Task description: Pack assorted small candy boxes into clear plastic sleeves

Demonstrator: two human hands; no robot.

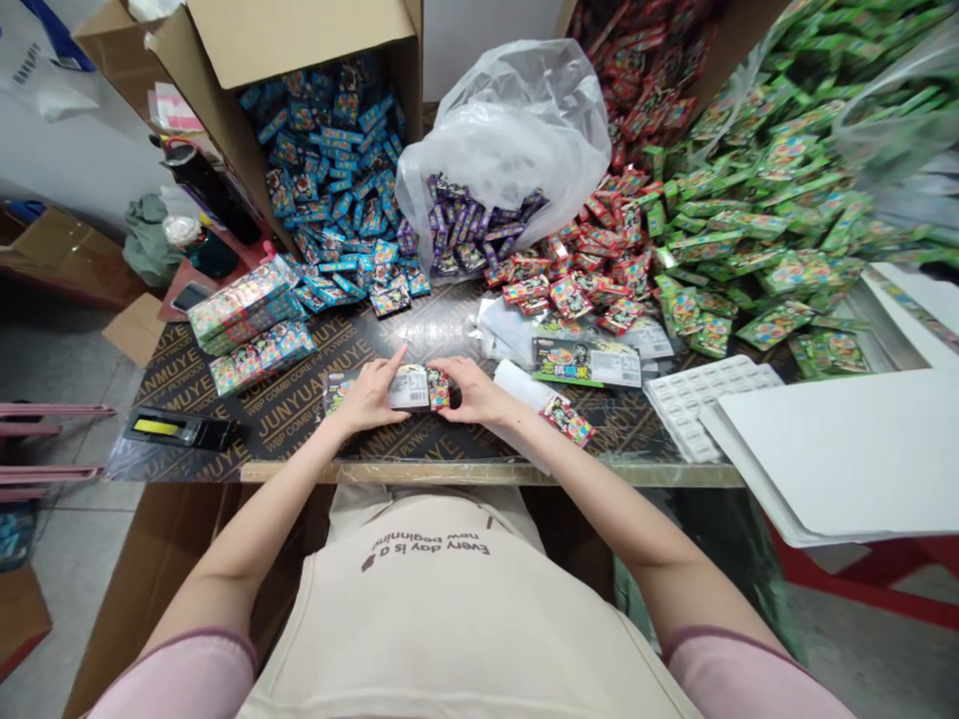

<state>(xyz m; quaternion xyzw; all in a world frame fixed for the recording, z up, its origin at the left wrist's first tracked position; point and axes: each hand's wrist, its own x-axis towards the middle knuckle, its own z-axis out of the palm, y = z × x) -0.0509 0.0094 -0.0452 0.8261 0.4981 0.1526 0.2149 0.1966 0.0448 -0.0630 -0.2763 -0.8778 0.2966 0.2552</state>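
Note:
On the near part of the table, my left hand grips a black printed cardboard strip with a white label and a barcode. At the right end of that strip, my right hand has its thumb and fingers closed on a small red candy box. Whether the box is inside the strip or only against it, I cannot tell. Right of my hands, similar printed strips lie on clear plastic sleeves. Beside my right forearm rests another red candy box.
Blue candy boxes spill from a carton. Purple boxes fill a clear bag. Red boxes and green boxes are heaped right. Wrapped bundles, a tape dispenser, sticker sheets and white cards lie around.

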